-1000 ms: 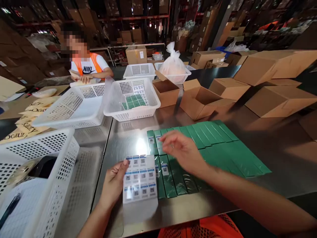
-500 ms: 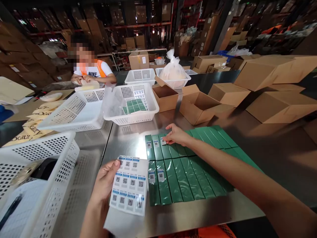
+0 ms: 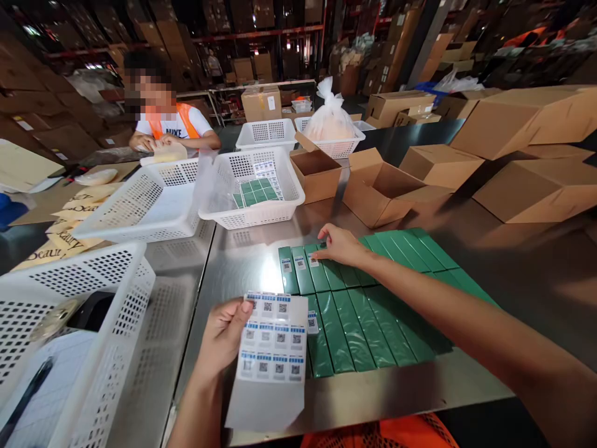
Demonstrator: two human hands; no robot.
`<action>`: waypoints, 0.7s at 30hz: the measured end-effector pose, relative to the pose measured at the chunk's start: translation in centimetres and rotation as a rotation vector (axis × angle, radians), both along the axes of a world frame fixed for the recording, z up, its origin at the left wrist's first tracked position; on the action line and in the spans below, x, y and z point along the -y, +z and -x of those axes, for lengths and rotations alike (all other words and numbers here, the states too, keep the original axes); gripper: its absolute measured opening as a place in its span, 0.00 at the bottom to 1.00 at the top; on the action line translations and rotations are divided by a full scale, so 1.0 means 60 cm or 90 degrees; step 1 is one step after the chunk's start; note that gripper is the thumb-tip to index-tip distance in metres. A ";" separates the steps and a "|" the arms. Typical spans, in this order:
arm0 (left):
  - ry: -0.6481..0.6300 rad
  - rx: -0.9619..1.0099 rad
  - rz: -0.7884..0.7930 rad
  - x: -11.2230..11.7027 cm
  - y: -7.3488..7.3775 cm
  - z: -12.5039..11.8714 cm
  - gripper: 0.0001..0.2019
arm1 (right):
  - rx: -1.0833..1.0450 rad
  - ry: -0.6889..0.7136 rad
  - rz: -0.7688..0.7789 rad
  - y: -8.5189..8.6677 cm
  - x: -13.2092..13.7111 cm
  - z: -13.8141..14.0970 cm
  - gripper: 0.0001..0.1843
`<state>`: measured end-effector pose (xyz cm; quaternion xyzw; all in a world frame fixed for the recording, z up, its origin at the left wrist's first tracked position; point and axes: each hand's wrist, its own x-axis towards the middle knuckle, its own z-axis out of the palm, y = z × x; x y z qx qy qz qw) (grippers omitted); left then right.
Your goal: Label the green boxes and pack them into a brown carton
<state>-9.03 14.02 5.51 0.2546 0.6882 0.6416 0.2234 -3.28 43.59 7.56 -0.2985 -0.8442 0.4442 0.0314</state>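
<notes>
My left hand (image 3: 227, 333) grips a sheet of QR-code labels (image 3: 273, 336) by its left edge, thumb on top. The sheet carries rows of small blue-and-white labels, with a gap at the right of its top row. It overlaps the front-left corner of two rows of narrow green boxes (image 3: 347, 330) in shiny wrap. My right hand (image 3: 344, 246) is over the far row, its thumb touching a label (image 3: 313, 259) on the third box; its index finger is raised apart. The two boxes left of it bear labels too. In the near row one label (image 3: 312, 322) shows beside the sheet.
White perforated baskets (image 3: 252, 214) stand ahead and at left; one holds green-and-white sheets, the nearest a pen (image 3: 28, 398) and papers. Open cardboard boxes (image 3: 382, 193) lie beyond the green boxes. A co-worker in an orange vest (image 3: 186, 121) sits across the table, handling something pale.
My left hand and the sheet have shifted right, now covering more of the near row. My right thumb has moved onto the third box's label, which lies flat. The view has shifted slightly.
</notes>
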 end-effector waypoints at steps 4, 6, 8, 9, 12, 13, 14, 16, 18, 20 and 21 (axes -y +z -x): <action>-0.018 -0.173 0.005 -0.008 -0.011 -0.004 0.27 | -0.150 0.162 0.143 0.023 0.081 -0.057 0.19; -0.013 -0.209 0.011 -0.010 -0.015 -0.005 0.27 | -0.226 0.216 0.107 0.028 0.122 -0.084 0.13; -0.011 -0.204 0.034 -0.011 -0.018 -0.006 0.27 | -0.346 0.238 -0.037 0.028 0.148 -0.100 0.06; -0.013 -0.190 0.048 -0.012 -0.020 -0.005 0.27 | -0.414 0.247 -0.122 0.027 0.155 -0.105 0.04; -0.032 -0.128 0.074 -0.016 -0.021 -0.006 0.28 | -0.540 0.290 -0.356 0.025 0.159 -0.112 0.04; -0.039 -0.110 0.072 -0.017 -0.020 -0.006 0.28 | -0.550 0.302 -0.408 0.027 0.158 -0.113 0.04; -0.042 -0.093 0.066 -0.017 -0.018 -0.007 0.28 | -0.553 0.319 -0.429 0.031 0.157 -0.116 0.04; -0.045 -0.041 0.056 -0.015 -0.012 -0.009 0.29 | -0.554 0.352 -0.347 0.043 0.155 -0.121 0.04; -0.026 0.058 0.045 -0.008 -0.002 -0.009 0.27 | -0.531 0.307 -0.143 0.054 0.149 -0.126 0.04; 0.024 0.177 0.015 0.001 0.010 -0.009 0.24 | -0.439 0.191 0.066 0.057 0.135 -0.131 0.06; 0.059 0.228 -0.005 0.006 0.017 -0.008 0.23 | -0.364 0.137 0.149 0.053 0.125 -0.134 0.08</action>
